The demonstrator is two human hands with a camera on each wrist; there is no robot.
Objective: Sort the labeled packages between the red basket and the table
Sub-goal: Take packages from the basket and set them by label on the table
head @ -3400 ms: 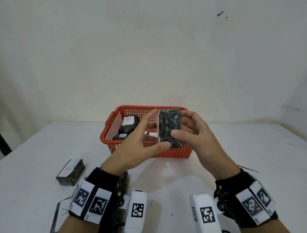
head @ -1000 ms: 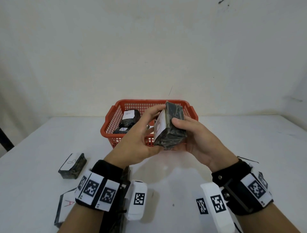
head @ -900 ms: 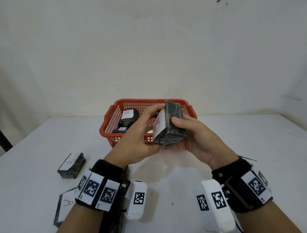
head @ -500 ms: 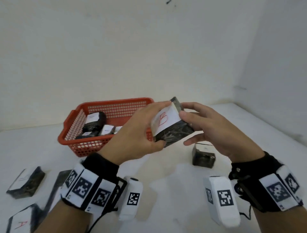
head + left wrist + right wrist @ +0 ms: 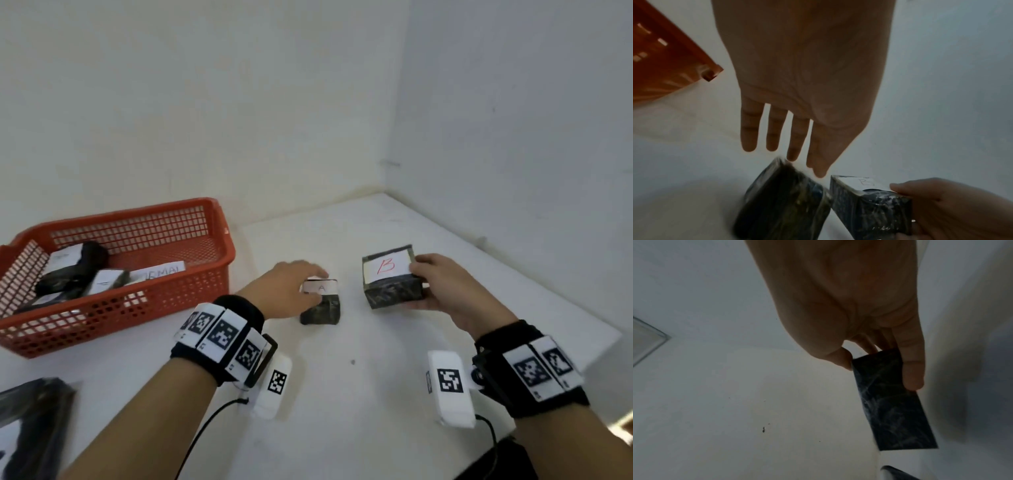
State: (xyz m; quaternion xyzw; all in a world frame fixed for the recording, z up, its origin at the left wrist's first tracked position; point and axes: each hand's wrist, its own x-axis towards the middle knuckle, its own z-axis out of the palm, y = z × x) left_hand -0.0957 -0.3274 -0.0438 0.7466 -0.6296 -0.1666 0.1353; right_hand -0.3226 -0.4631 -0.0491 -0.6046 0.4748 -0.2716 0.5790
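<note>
My right hand grips a dark wrapped package with a white label marked B, held just above the white table, thumb on top and fingers beneath. The right wrist view shows the B package pinched by that hand. My left hand reaches with straight fingers over a smaller dark package labelled A standing on the table. In the left wrist view the fingertips are at the A package's top edge, beside the B package. The red basket stands at left.
Several dark labelled packages lie inside the basket. Another dark package lies at the table's near left corner. Walls meet behind the table at the right, and the table's right edge runs close to my right hand.
The view has swung right. My left hand let go of the B package and dropped to the A package on the table. My right hand alone carried B rightward and lower.
</note>
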